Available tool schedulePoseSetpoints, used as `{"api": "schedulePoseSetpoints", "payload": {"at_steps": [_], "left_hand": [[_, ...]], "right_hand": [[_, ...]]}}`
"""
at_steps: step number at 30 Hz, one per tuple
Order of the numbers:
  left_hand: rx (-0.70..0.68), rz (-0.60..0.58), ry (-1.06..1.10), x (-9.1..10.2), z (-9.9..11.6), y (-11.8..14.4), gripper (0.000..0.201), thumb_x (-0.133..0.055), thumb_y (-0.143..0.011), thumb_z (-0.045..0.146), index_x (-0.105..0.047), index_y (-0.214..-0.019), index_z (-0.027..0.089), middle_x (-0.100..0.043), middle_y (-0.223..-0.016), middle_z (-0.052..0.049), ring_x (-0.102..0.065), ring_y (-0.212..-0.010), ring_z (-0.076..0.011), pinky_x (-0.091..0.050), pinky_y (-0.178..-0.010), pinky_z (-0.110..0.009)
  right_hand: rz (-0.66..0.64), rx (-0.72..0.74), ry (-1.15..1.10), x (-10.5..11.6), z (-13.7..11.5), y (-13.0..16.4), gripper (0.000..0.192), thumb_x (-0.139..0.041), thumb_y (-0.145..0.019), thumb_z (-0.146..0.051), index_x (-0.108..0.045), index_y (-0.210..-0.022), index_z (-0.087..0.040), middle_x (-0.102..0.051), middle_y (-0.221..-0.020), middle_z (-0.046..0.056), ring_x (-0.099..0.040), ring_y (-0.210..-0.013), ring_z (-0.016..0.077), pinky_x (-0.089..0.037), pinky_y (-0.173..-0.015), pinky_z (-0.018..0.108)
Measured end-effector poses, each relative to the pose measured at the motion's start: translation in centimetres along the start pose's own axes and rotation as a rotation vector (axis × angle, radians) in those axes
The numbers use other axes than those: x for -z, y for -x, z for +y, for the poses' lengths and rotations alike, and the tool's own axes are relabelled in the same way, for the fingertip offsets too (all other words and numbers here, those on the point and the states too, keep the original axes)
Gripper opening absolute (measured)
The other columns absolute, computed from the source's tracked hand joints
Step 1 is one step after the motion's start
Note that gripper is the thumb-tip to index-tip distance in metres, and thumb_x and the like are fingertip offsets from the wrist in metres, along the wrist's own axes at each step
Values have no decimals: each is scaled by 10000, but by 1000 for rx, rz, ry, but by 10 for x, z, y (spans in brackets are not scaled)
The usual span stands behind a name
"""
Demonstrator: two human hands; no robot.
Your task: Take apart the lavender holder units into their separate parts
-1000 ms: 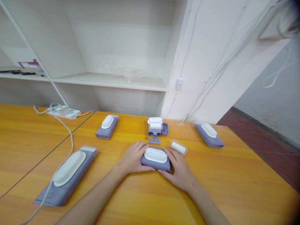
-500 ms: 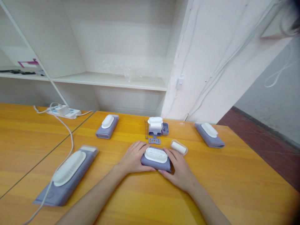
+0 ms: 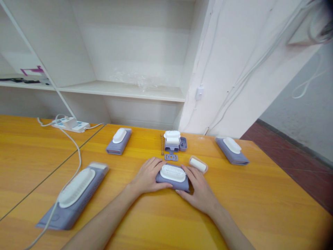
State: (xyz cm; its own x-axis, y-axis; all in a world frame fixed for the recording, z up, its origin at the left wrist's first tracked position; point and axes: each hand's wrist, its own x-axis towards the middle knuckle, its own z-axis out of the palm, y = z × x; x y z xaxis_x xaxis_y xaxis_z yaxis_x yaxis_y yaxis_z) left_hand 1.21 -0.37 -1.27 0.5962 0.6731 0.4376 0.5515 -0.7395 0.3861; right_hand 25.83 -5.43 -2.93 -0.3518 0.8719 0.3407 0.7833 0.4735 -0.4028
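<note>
Both hands, L hand [image 3: 146, 177] & R hand [image 3: 199, 189], flanking grey brush block [image 3: 173, 177], touching.

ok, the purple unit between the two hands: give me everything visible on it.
The purple unit is a small lavender-grey block, plastic by the look, with rounded corners. On top sits a white oval brush pad with fine bristles or nubs, covering most of the upper face. It lies flat on the orange wooden table, long side across the view. The left hand cups its left end and the right hand wraps its right end and front corner. The underside is hidden.
</note>
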Motion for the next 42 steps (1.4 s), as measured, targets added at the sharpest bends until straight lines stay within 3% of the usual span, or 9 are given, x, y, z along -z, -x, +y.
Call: {"api": "schedulePoseSetpoints", "payload": {"at_steps": [20,42], "left_hand": [[-10,11,-5,1,1,0,641,-595,-763,594,-485,-1242,183,-572,-1126,-120,-532,-1014,-264,-442,-891,-416],[-15,42,15,3,4,3,421,-522,-847,416,-529,-1198,183,-571,-1119,-114,-529,-991,-251,-441,-872,-404]], "right_hand": [[5,-12,-13,1,-1,1,749,-655,-755,-433,-327,-1398,-236,-487,-1293,112,-461,-1186,279,-401,-1005,450],[50,37,-26,5,-2,3,795,-673,-735,-447,-299,-1398,-218,-489,-1270,127,-464,-1166,295,-408,-989,458]]}}
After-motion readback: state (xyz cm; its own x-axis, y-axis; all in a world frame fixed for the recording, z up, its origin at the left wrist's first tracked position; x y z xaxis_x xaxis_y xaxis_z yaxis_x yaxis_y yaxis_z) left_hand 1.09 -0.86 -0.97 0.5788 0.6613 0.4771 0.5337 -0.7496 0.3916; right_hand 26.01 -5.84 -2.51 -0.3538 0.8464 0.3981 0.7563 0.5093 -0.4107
